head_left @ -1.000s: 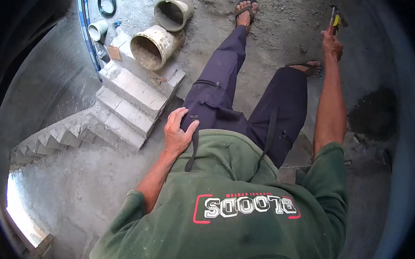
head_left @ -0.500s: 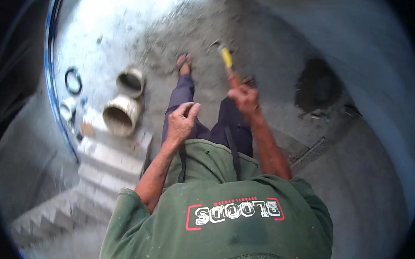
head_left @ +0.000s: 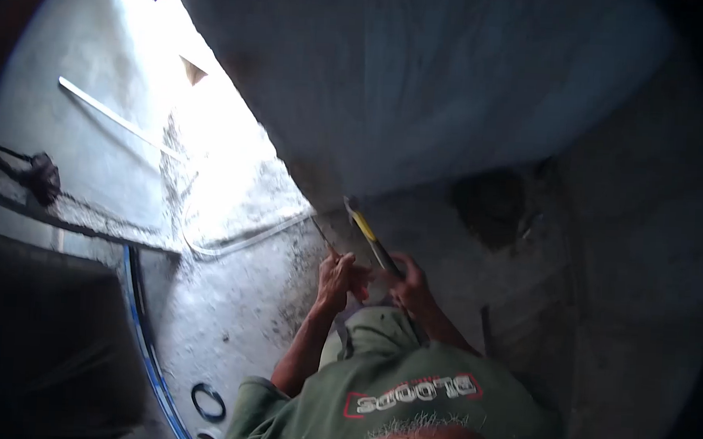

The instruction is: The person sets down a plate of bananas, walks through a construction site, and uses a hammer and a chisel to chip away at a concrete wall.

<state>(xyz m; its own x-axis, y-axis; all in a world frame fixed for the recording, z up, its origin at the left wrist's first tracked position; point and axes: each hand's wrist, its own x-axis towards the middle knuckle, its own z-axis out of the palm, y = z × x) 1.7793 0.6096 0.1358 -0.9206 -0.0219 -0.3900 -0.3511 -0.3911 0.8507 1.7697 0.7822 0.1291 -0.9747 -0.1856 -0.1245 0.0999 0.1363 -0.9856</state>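
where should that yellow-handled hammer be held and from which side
Grip the yellow-handled hammer at the low end of its handle, coming from below: the shaft slants up-left with its head near the grey wall, and the right hand grips there.

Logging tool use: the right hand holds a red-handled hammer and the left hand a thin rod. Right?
No. The head view shows the hammer in the right hand has a yellow handle, not red; the left hand does hold a thin rod.
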